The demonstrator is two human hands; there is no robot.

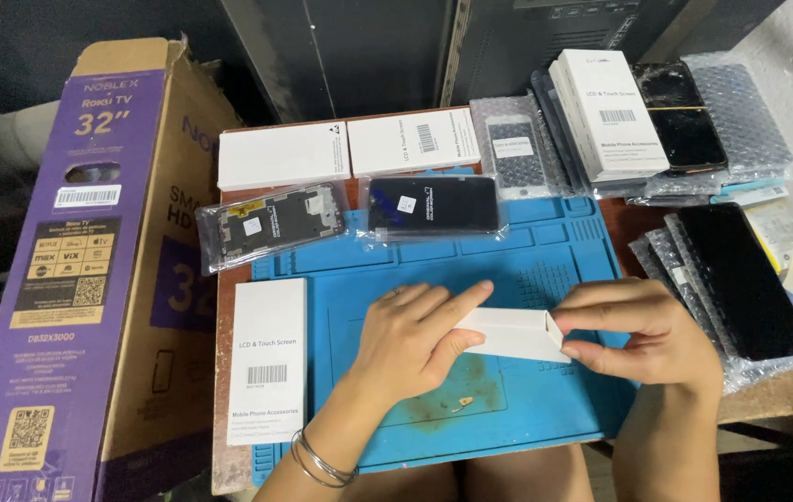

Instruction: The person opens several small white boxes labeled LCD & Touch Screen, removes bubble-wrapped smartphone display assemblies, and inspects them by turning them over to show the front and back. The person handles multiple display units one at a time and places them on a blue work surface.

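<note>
Both my hands hold a slim white box point(512, 333) over a blue work mat point(545, 260). My left hand point(412, 336) grips its left end, forefinger stretched along the top edge, thin bracelets on the wrist. My right hand point(638, 331) pinches the right end between thumb and fingers. The box is tilted slightly down to the right. A small yellowish bit point(464, 403) lies on the mat below the hands.
A white flat box point(268, 360) lies at the mat's left. Two bagged phone screens point(266, 224) point(433, 205) lie at its far edge, white boxes point(285, 154) behind. Bubble-wrapped screens point(740, 279) pile up at right. A large purple carton point(71, 270) stands left of the table.
</note>
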